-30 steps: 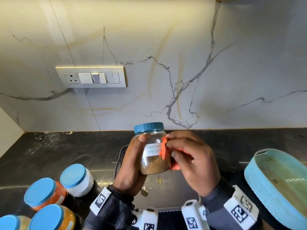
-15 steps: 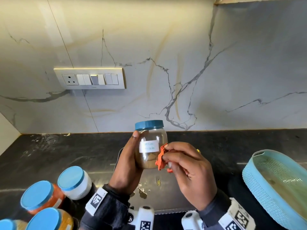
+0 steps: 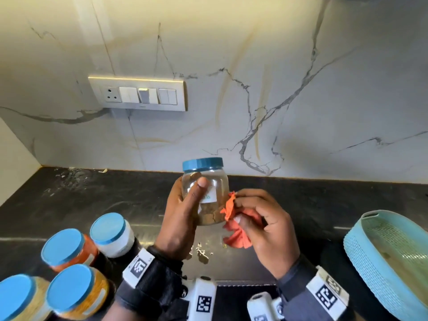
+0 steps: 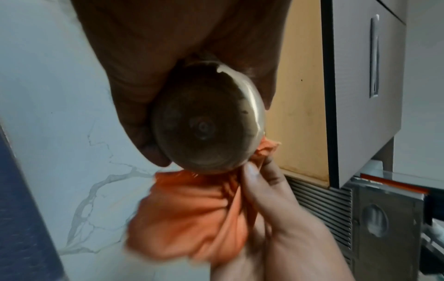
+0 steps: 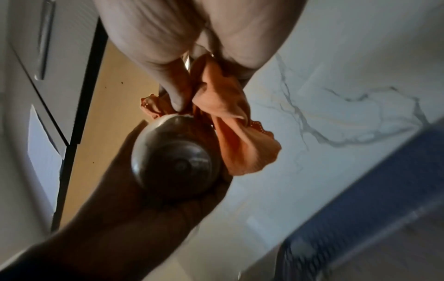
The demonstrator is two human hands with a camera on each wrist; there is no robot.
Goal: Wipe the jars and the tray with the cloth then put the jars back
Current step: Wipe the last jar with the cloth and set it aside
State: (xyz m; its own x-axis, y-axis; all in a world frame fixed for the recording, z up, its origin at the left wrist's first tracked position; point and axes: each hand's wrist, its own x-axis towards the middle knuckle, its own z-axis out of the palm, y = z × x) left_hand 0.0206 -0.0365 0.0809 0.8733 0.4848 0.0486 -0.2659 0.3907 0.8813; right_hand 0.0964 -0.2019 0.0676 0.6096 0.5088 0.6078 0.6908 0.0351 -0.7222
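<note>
Head view | left hand (image 3: 183,218) wraps spice jar (image 3: 206,193) | right hand (image 3: 266,232) beside it bunches soft cloth (image 3: 234,225) | jar looks smooth, maybe slippery; hold its middle.

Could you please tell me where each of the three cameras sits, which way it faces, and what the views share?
Head: worn on the head, looking down at the counter; both hands show.
Left wrist: looks along the left hand up at the jar base.
Right wrist: looks along the right hand at the orange cloth.
Shared: all three show the jar and the cloth.
</note>
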